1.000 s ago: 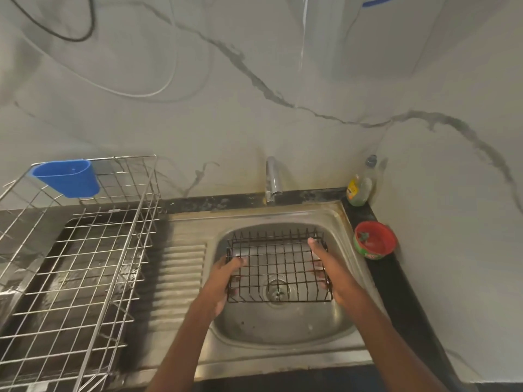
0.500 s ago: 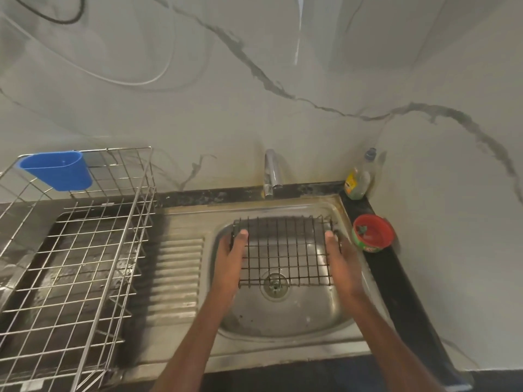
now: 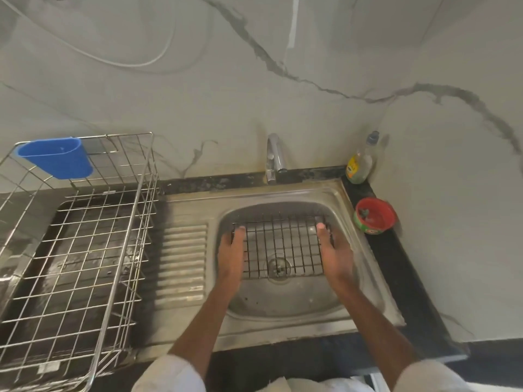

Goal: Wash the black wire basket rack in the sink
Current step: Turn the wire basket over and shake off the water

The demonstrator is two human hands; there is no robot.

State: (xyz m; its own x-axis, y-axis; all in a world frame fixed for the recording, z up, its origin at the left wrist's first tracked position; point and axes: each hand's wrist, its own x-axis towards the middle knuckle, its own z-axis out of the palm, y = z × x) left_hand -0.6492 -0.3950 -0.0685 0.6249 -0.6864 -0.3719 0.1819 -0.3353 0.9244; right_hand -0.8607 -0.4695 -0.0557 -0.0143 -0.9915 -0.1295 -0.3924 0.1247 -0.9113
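Flanking rack (image 3: 281, 247) edges, hands (image 3: 230, 254) inside sink (image 3: 365, 281)

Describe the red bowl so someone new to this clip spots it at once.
Start at the steel sink and go right onto the dark counter strip. The red bowl sits there, nearer than the dish-soap bottle in the corner. It is the only red, round, open thing there.

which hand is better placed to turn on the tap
Left, probably. The chrome tap stands behind the steel sink's left half, nearer the left hand. Both hands grip the black wire rack.
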